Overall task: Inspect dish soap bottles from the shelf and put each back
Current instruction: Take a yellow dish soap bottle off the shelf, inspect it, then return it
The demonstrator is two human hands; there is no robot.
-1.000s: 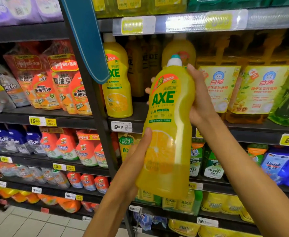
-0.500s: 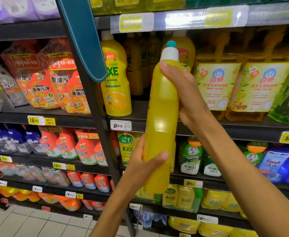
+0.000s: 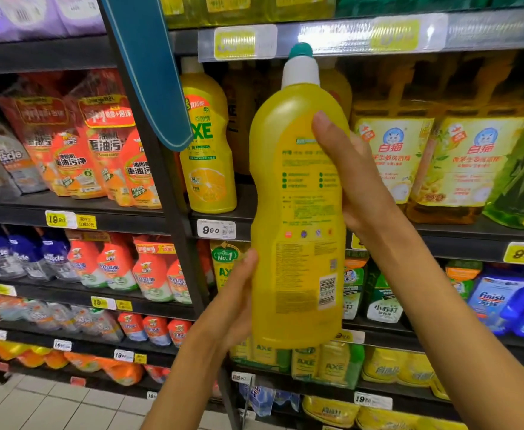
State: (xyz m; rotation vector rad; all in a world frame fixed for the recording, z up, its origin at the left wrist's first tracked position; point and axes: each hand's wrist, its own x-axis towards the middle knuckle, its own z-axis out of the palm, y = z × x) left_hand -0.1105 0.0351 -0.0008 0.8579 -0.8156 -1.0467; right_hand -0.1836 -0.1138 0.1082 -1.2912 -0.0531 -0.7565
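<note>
A tall yellow dish soap bottle [image 3: 297,218] with a white neck and teal cap stands upright in front of the shelf, its back label with barcode facing me. My right hand [image 3: 350,178] grips its upper half, thumb across the label. My left hand [image 3: 232,305] holds the lower left side, with its thumb on the bottle's edge. A second yellow AXE bottle [image 3: 208,144] stands on the shelf [image 3: 223,217] behind, left of the held one.
Yellow refill pouches [image 3: 400,156] fill the shelf to the right. Orange cleaner pouches [image 3: 77,150] sit on the left bay. A dark upright post [image 3: 173,231] divides the bays. A teal strap [image 3: 149,69] hangs at the top. Lower shelves hold more packs above a tiled floor [image 3: 37,408].
The bottle has been turned about its upright axis: front AXE label, then its narrow side, now the back label faces me. Both hands shifted their hold, and the bottle rose slightly.
</note>
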